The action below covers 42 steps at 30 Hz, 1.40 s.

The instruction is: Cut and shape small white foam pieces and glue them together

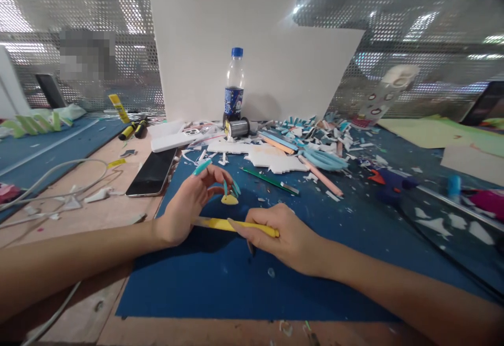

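My left hand (191, 199) has long teal nails and pinches a small yellow piece (229, 199), flat and rounded, between its fingertips. My right hand (287, 236) is wrapped around a yellow utility knife (224, 224), which points left toward the heel of my left hand. The knife lies roughly level, just in front of the yellow piece and apart from it. Both hands are over a dark blue cutting mat (205, 288). Behind them a green pencil (271, 180) lies on the mat.
Light blue scissors (325, 158), white foam pieces (271, 156) and many scraps crowd the back. A bottle (234, 86) stands behind a wire spool (238, 127). To the left lies a black phone (153, 173); to the right, a glue gun (391, 183) with a black cable.
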Tool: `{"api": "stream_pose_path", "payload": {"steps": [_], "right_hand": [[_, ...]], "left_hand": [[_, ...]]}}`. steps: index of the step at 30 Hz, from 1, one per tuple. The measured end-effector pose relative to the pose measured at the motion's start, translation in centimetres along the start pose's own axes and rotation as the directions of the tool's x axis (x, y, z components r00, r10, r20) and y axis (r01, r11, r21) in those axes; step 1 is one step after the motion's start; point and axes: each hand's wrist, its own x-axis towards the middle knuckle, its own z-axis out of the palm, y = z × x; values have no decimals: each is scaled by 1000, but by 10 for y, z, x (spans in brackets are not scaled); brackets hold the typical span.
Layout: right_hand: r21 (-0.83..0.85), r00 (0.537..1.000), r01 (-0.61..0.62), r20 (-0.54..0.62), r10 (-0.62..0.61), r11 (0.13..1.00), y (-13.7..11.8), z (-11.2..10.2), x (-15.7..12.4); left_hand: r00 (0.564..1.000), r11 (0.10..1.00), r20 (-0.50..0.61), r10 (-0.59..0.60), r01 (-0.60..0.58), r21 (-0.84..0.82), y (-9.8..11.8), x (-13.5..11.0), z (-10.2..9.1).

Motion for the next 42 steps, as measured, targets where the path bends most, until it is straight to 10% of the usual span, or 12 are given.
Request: {"api": "stream_pose_path", "payload": {"steps": [18, 29, 35, 42], "right_hand": [[-248, 966, 214, 194, -168, 945, -1, 4, -3], [-479, 977, 209, 63, -204, 853, 7, 0, 0], [-713, 968, -119, -239, -80, 691, 28, -45, 3], [-604, 711, -648, -699, 83, 463, 45, -103, 9]], "left_hand": [[934, 957, 227, 277, -289, 21, 9, -28, 13], [971, 838, 15, 240, -215, 501, -6, -3, -8], [979, 569, 132, 157, -198, 798, -23, 14, -29], [973, 402, 222, 58, -227, 887, -31, 19, -27]]}}
